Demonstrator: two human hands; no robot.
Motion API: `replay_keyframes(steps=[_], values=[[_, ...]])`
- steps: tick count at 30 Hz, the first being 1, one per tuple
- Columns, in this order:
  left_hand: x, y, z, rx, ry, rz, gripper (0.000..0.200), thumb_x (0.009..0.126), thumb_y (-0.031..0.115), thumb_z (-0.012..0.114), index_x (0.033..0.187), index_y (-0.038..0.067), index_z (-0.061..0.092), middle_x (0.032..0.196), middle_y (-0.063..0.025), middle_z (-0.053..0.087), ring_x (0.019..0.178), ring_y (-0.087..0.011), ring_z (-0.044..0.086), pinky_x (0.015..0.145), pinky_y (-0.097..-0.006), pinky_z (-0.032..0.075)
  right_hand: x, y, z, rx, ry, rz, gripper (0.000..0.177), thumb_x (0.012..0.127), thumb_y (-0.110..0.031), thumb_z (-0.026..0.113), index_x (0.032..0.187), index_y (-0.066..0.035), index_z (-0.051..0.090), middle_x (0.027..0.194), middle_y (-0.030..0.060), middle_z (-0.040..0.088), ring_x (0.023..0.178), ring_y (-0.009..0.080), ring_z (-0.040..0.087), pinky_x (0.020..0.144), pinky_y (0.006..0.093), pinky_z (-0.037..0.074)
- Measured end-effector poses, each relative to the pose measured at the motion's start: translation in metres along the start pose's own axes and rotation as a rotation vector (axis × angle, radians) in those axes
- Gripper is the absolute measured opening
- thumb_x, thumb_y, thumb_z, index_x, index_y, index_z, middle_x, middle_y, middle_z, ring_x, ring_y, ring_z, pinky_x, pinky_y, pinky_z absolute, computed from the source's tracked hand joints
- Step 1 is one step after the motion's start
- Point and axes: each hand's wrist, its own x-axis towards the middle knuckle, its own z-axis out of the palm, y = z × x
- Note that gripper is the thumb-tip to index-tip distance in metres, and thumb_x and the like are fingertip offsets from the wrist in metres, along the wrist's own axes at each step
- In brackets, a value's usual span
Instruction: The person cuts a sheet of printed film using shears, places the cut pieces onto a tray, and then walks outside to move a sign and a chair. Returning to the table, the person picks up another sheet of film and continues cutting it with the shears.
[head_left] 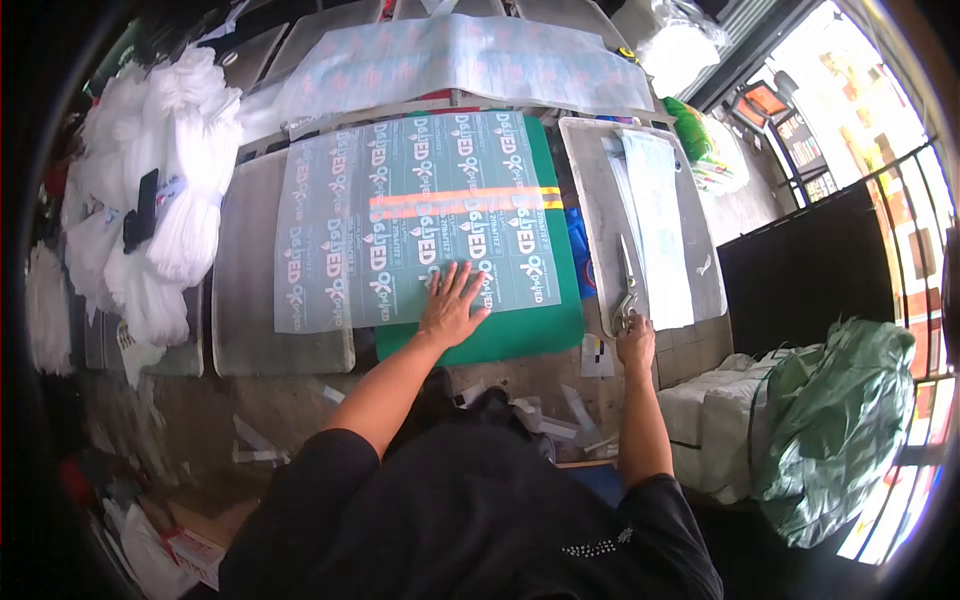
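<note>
The left hand (453, 306) presses flat with fingers spread wide on a translucent printed sheet (330, 235) spread over a green mat (480, 345), its fingertips pointing toward the mat's far side, while the right hand (636, 340), just off the mat's near right corner, has its fingers drawn in narrowly around the handles of metal scissors (628, 275), whose blades point away from the wearer of a black shirt (470, 500). The sheet, patterned with rows of white lettering, covers most of the mat and runs past its left side onto a gray tabletop (240, 280); the mat's near and right edges show. An orange strip (420, 205) lies crosswise beneath the sheet, its darker-banded end bare at the mat's right edge. To the mat's right, a second gray tabletop (708, 270) carries pale printed sheets (660, 220) lying lengthwise beside the scissors. Beyond the mat, a long translucent sheet (470, 60) stretches across more tabletops. Well to the mat's left hangs a heap of bundled white material (185, 200), a black object (145, 210) against it. Toward the near right of the mat sit a white sack (705, 420) and a crumpled green sack (840, 430).
</note>
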Motion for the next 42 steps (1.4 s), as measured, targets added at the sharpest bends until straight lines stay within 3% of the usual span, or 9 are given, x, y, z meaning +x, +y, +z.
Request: replay_keyframes(steps=[9,12,17,21,22,25,26,36,42], values=[[-0.002,0.007,-0.002,0.007,0.102,-0.067,0.058,0.096,0.045,0.047,0.145,0.014,0.038,0.147,-0.0103,0.042,0.139,-0.0315,0.034,0.116,-0.0495,0.021,0.011,-0.025,-0.037,-0.220,-0.268,0.066,0.039,0.072,-0.027,0.068,0.103,-0.004,0.069,0.092,0.0203,0.070,0.086,0.0333,0.069,0.079,0.0393,0.055],[-0.003,0.007,0.002,0.018,0.118,-0.062,0.059,0.096,0.044,0.047,0.145,0.012,0.037,0.146,-0.0103,0.043,0.138,-0.0317,0.035,0.116,-0.0493,0.022,-0.015,-0.011,-0.032,0.899,-0.620,0.357,0.038,0.074,-0.013,0.063,0.108,0.003,0.067,0.087,0.0125,0.070,0.079,0.0183,0.066,0.075,0.0312,0.053],[-0.003,0.007,0.000,-0.078,0.188,-0.047,0.056,0.097,0.036,0.051,0.143,0.009,0.038,0.141,-0.0111,0.048,0.134,-0.0336,0.041,0.113,-0.0504,0.026,-0.124,-0.032,-0.037,1.258,-0.906,0.139,0.024,0.082,0.005,0.064,0.102,-0.005,0.056,0.092,0.0024,0.063,0.080,0.0122,0.060,0.072,0.0276,0.050],[-0.003,0.006,-0.001,-0.114,0.221,-0.023,0.055,0.095,0.030,0.055,0.141,0.006,0.039,0.137,-0.0157,0.051,0.130,-0.0370,0.044,0.109,-0.0522,0.030,-0.184,-0.042,-0.015,1.487,-1.120,0.367,0.020,0.086,-0.004,0.069,0.103,-0.006,0.057,0.090,-0.0022,0.058,0.083,0.0076,0.054,0.073,0.0244,0.044],[-0.002,0.006,-0.001,-0.120,0.212,-0.031,0.054,0.095,0.030,0.055,0.141,0.006,0.039,0.137,-0.0158,0.050,0.129,-0.0375,0.044,0.108,-0.0525,0.030,-0.186,-0.041,-0.011,1.233,-1.148,0.269,0.028,0.091,-0.024,0.067,0.108,-0.005,0.058,0.091,-0.0017,0.056,0.084,0.0093,0.051,0.075,0.0256,0.041],[-0.004,0.003,0.001,-0.103,0.196,-0.033,0.053,0.096,0.032,0.052,0.141,0.007,0.040,0.139,-0.0127,0.050,0.130,-0.0353,0.043,0.110,-0.0511,0.029,-0.185,-0.045,0.010,1.322,-1.222,0.314,0.047,0.092,-0.046,0.061,0.112,-0.004,0.057,0.091,0.0003,0.055,0.085,0.0116,0.050,0.078,0.0281,0.042],[-0.004,0.003,0.002,-0.083,0.191,-0.031,0.052,0.097,0.035,0.050,0.141,0.008,0.040,0.140,-0.0094,0.050,0.132,-0.0326,0.042,0.112,-0.0492,0.027,-0.180,-0.052,0.016,1.269,-1.209,0.254,0.055,0.091,-0.056,0.056,0.111,-0.005,0.057,0.092,0.0024,0.056,0.089,0.0134,0.052,0.080,0.0309,0.042],[0.006,0.038,-0.002,-0.090,0.258,-0.111,0.059,0.095,0.038,0.051,0.143,0.006,0.038,0.147,-0.0192,0.039,0.139,-0.0360,0.032,0.114,-0.0539,0.018,-0.149,-0.114,0.025,1.160,-1.027,0.392,0.041,0.094,-0.046,0.057,0.097,-0.005,0.057,0.082,0.0059,0.059,0.074,0.0163,0.060,0.070,0.0316,0.048],[0.008,0.044,0.010,-0.076,0.274,-0.090,0.056,0.089,0.032,0.058,0.136,0.004,0.045,0.142,-0.0181,0.043,0.134,-0.0367,0.038,0.110,-0.0546,0.026,-0.148,-0.134,0.011,1.025,-0.830,0.340,0.034,0.088,-0.034,0.071,0.082,-0.004,0.057,0.073,-0.0008,0.058,0.061,0.0061,0.052,0.053,0.0239,0.044]])
